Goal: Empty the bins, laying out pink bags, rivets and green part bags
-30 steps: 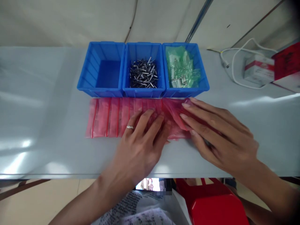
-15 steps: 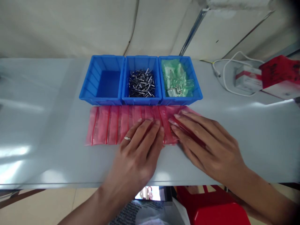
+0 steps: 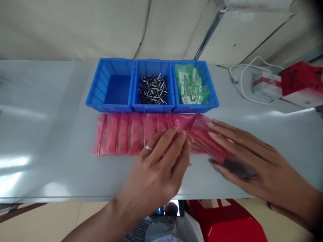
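A row of overlapping pink zip bags (image 3: 118, 134) lies flat on the pale grey table, with red seal lines across them. At its right end, one pink bag (image 3: 204, 137) is lifted and slanted toward me. My right hand (image 3: 252, 164) grips that bag, and a dark patch shows under the hand, perhaps contents seen through the plastic. My left hand (image 3: 158, 164), with a ring on one finger, is open, its fingertips resting on the bags just left of the raised one.
Three joined blue bins stand behind the bags: one bare (image 3: 111, 97), one with metal rivets (image 3: 153, 89), one with green bags (image 3: 190, 84). A white cable (image 3: 249, 84), white box (image 3: 267, 85) and red box (image 3: 301, 82) lie right. A red stool (image 3: 227, 225) sits below the table edge.
My right hand has slid right and toward me, drawing the end bag up and away from the row. My left hand has shifted slightly right.
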A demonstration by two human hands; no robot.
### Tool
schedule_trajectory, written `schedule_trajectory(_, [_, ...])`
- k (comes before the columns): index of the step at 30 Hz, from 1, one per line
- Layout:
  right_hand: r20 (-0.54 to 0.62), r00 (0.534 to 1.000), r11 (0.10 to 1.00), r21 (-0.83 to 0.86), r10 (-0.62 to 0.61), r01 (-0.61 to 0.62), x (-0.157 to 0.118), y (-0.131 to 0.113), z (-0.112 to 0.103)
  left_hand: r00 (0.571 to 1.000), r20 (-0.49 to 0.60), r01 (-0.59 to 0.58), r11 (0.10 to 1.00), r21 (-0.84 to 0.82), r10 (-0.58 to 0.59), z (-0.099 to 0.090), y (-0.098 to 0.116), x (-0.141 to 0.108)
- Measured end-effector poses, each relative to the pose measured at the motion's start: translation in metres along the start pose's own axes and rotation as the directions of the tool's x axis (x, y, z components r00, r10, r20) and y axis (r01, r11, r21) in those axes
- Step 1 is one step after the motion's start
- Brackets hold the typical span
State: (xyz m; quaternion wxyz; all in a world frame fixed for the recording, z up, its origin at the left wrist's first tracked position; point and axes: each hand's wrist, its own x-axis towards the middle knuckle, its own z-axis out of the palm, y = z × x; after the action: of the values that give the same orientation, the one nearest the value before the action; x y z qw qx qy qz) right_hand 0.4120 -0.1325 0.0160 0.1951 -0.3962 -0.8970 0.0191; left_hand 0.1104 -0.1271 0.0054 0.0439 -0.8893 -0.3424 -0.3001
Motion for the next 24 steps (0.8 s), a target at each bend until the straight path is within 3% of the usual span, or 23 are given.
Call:
schedule_trajectory(4, [0.001,1.000,0.996,-0.090,-0.001,0.001,-0.009,0.003,-0.006,0.998,0.056,-0.013,1.000,0.021,0.012,0.006,0.002,0.003])
schedule_trajectory(10, [-0.243,0.969,0.986,-0.150,0.036,-0.075,0.017,-0.021,0.014,0.998,0.060,-0.024,0.999,0.041,0.022,0.006,0.001,0.005])
schedule_trajectory(16, [-0.079,0.996,0.999,-0.034,0.029,-0.032,0.015,-0.017,0.014,0.999,0.003,0.038,0.999,-0.001,-0.038,0.004,0.007,0.013])
schedule_trajectory(21, [0.004,0.988,0.981,0.118,0.153,-0.153,0.005,-0.008,0.001,1.000,-0.003,-0.029,1.000,0.000,0.029,0.007,0.009,0.019])
schedule_trajectory(24, [-0.024,0.967,0.960,0.122,0.255,-0.250,0.001,-0.005,-0.001,0.999,0.031,-0.020,1.000,0.008,0.020,0.012,0.009,0.018])
